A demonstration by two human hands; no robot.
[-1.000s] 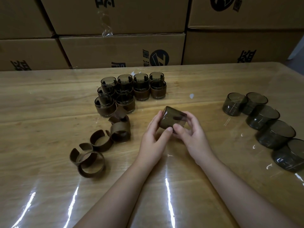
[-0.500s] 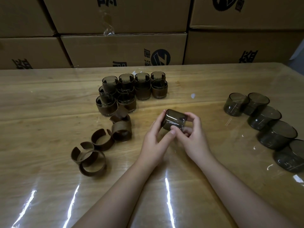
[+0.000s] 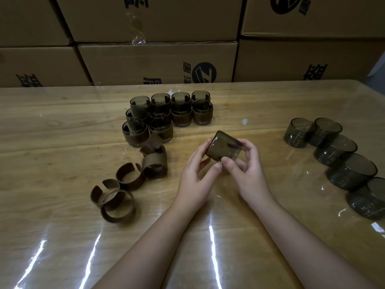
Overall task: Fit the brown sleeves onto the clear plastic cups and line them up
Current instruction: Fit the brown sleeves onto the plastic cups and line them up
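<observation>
Both hands are holding one smoky clear cup (image 3: 224,148) above the middle of the wooden table (image 3: 62,126), and since half a second ago the cup is being tipped further, one edge now pointing up and away where earlier it sat more level between the fingers. The left hand (image 3: 196,174) is gripping its near-left side with thumb and curled fingers; the right hand (image 3: 246,174) is pinching its right and lower edge. A dark patch is showing through the wall of the cup, but whether a sleeve is on it cannot be made out.

The group of sleeved cups (image 3: 166,117) is staying put beyond the hands, as are the loose brown sleeves (image 3: 129,184) lying to the left and the row of bare cups (image 3: 333,151) curving along the right. The nearest bare cup is being cut off by the right edge. Stacked cardboard boxes (image 3: 158,61) are closing off the background, their printing only partly readable in the dim light.
</observation>
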